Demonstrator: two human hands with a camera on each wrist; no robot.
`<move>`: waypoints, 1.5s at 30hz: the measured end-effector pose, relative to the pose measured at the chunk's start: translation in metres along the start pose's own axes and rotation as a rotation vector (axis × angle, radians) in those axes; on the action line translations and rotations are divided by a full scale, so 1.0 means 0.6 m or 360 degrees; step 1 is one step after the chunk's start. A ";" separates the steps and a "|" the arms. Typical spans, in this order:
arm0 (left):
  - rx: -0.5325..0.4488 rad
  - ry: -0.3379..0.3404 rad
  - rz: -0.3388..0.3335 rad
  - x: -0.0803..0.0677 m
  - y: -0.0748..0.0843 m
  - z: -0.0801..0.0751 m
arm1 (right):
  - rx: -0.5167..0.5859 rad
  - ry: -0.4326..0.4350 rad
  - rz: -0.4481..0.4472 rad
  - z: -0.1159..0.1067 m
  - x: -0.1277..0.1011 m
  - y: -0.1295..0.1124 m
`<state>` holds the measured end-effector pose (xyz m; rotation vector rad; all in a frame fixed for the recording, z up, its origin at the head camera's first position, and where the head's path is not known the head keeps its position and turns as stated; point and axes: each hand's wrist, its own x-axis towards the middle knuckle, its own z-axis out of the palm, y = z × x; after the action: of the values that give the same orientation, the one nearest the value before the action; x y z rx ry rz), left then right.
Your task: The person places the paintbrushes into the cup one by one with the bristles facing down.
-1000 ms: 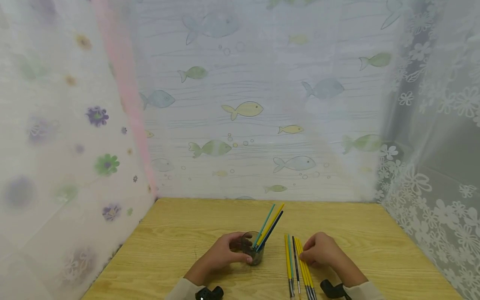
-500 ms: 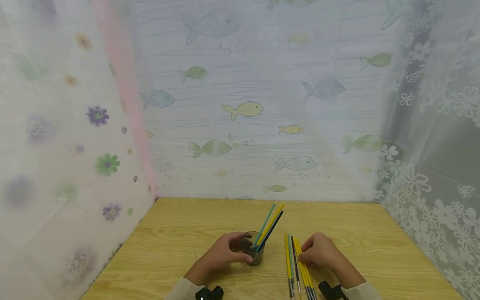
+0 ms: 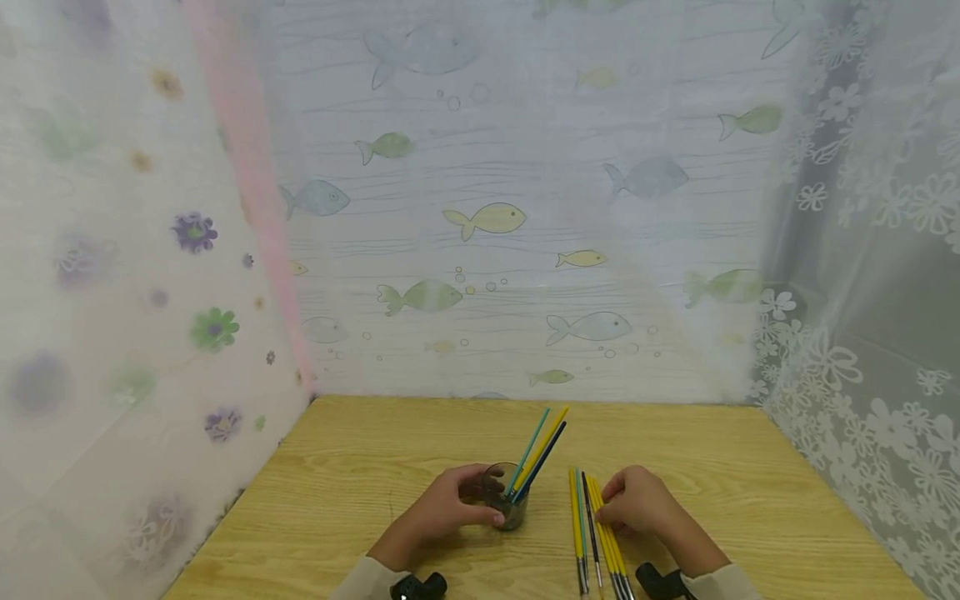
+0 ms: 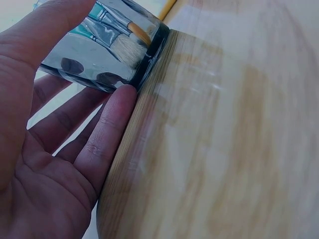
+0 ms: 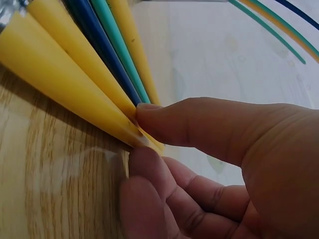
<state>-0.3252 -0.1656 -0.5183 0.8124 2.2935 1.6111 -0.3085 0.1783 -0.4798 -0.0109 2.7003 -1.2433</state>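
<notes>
The left hand (image 3: 442, 508) is wrapped around a small clear glass (image 3: 507, 500), with the thumb on one side and the fingers (image 4: 107, 134) curled against the other, so the glass is gripped where it stands on the tabletop (image 3: 360, 467). In the left wrist view the glass (image 4: 107, 55) is seen pressed between thumb and fingers, and the bristled ends of brushes are visible through its wall. Three brushes (image 3: 537, 454) are stood in the glass, bristles down, with a teal, a yellow and a dark blue handle leaning away to the right and toward the back.

The right hand (image 3: 637, 504) is laid on the tabletop just right of the glass, its fingers curled and its fingertips closed on a yellow brush (image 3: 603, 525) at the right edge of a row of loose brushes (image 3: 592, 533). In the right wrist view the tip of that yellow handle (image 5: 75, 94) is pinched between the thumb and the fingers (image 5: 149, 169), low against the wood. The row is laid flat, handles pointing away from the person and metal ends toward the near edge; yellow, teal and dark handles are seen lying side by side, touching or nearly so.

Both sleeves are cut off by the lower edge of the head view. The tabletop is enclosed by sheer curtains (image 3: 487, 217) printed with fish at the back and flowers at the sides.
</notes>
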 end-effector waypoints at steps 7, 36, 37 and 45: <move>-0.0001 0.0006 -0.0011 0.001 -0.002 -0.002 | -0.0017 0.0016 -0.0002 0.001 0.001 0.000; -0.0059 -0.0006 -0.0002 -0.004 0.007 -0.002 | 0.0005 0.0000 -0.0018 -0.006 0.005 -0.002; -0.0071 -0.0009 -0.0005 -0.004 0.007 -0.002 | 0.0016 0.0000 -0.0017 -0.007 0.005 -0.001; -0.0056 -0.0005 -0.0016 -0.002 0.001 0.001 | 0.0118 0.0007 -0.0051 -0.020 0.007 -0.008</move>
<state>-0.3236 -0.1658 -0.5180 0.7937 2.2567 1.6399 -0.3145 0.1839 -0.4690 -0.0423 2.6662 -1.3531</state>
